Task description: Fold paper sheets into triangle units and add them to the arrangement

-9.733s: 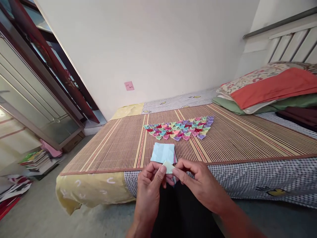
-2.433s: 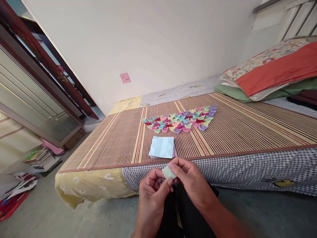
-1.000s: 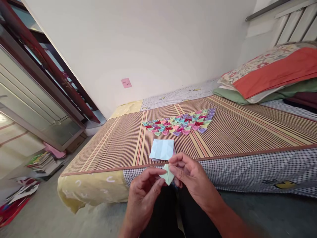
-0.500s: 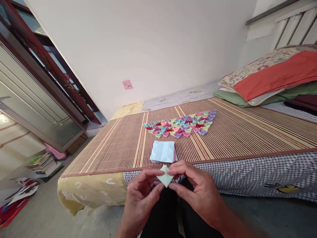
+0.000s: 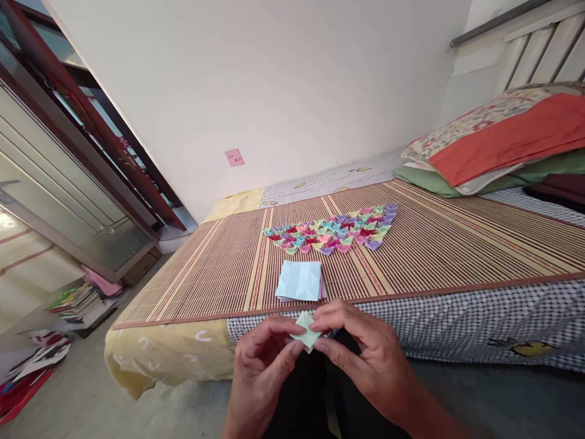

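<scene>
Between my two hands is a small pale green folded paper (image 5: 306, 331), diamond-shaped with a crease down its middle. My left hand (image 5: 265, 363) pinches its left side between thumb and forefinger. On the other side, my right hand (image 5: 361, 350) grips the right corner the same way. Just beyond my fingers, a stack of square paper sheets (image 5: 299, 280) lies on the striped mat, a creased light blue sheet on top. Farther back, rows of colourful folded paper pieces (image 5: 331, 230) stand close together.
The striped bamboo mat (image 5: 219, 262) covers a bed with a checked and yellow sheet (image 5: 173, 350). Pillows (image 5: 498, 140) are piled at the right. Books (image 5: 80, 303) sit low at the left, near a glazed door (image 5: 68, 177). My legs are below my hands.
The green paper's top has gone from a narrow, notched tip to a wider point, and the paper sits slightly lower. Both hands keep their pinch on it.
</scene>
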`<state>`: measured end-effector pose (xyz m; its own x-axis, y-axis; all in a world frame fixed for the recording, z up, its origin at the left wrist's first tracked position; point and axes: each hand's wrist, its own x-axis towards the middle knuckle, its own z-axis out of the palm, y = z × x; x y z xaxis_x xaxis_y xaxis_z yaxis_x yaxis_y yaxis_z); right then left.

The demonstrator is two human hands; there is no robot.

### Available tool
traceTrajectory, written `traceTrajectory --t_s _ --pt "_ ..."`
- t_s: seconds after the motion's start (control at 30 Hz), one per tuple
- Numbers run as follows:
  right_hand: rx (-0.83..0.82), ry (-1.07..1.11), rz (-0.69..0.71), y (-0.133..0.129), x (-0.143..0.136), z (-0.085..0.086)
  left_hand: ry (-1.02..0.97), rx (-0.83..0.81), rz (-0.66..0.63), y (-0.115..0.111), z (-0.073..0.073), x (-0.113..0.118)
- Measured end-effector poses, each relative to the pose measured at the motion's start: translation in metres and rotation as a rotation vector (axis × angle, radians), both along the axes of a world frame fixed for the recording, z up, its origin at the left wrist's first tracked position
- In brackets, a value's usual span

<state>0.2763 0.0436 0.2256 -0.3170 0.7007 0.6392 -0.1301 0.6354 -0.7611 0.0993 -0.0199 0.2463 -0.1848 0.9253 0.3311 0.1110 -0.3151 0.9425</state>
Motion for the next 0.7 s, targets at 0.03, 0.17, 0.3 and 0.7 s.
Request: traceTrajectory --t_s 0.03,0.17,0.3,0.7 --pt "0.016 0.007 -0.007 -0.001 -0.001 0.001 0.003 0.009 0.016 0.0 -0.001 0.001" --pt "0.012 0.036 -0.031 -0.005 -0.005 0.003 0.04 0.026 0.123 0.0 -0.001 0.008" --pt "-0.03 0.051 -0.074 -0.009 -0.011 0.003 0.103 0.024 0.183 -0.002 -0.001 0.015" --pt "-0.192 0.096 -0.055 -0.012 -0.019 -0.003 0.118 0.075 0.298 -0.001 -0.009 0.019"
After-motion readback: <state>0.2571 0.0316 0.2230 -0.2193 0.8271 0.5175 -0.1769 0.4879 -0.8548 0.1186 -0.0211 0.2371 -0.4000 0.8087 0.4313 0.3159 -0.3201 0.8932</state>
